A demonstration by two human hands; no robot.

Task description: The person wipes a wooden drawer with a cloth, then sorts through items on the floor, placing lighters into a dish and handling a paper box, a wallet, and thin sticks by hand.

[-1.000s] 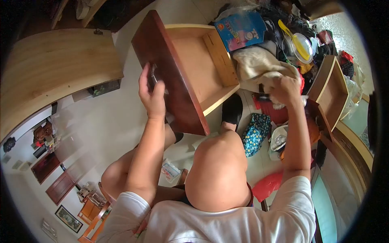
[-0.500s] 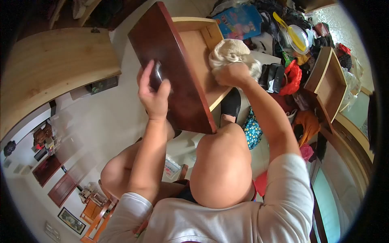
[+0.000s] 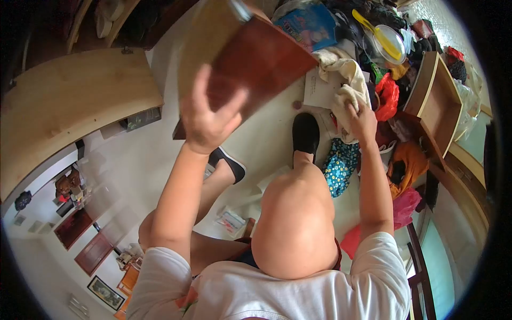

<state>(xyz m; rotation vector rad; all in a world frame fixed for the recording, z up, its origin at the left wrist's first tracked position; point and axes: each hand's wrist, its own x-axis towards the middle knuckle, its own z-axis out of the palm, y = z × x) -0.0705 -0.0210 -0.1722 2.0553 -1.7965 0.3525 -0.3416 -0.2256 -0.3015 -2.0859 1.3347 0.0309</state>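
Observation:
My left hand [image 3: 209, 120] is raised with thumb and fingers spread, in front of a dark red drawer [image 3: 261, 61]. The drawer is tilted and blurred by motion; I cannot tell whether my fingers touch it. My right hand [image 3: 364, 121] grips a cream knitted cloth [image 3: 345, 72], which hangs over the pile on the right. Beneath that hand lies a blue floral cloth [image 3: 340, 166]. A red plastic bag [image 3: 388, 92] is just right of the cream cloth.
Clutter covers the floor at upper right, including a blue package [image 3: 306, 28], a yellow utensil [image 3: 380, 36] and an orange cloth [image 3: 410, 166]. Another drawer [image 3: 437, 104] leans at the right. A wooden panel [image 3: 74, 101] stands at left. My black shoes [image 3: 305, 136] are on the pale floor.
The drawer has turned and moved up, away from my knees. My left hand has come off its knob, fingers spread. My right hand has moved right with the cream cloth, out of the drawer.

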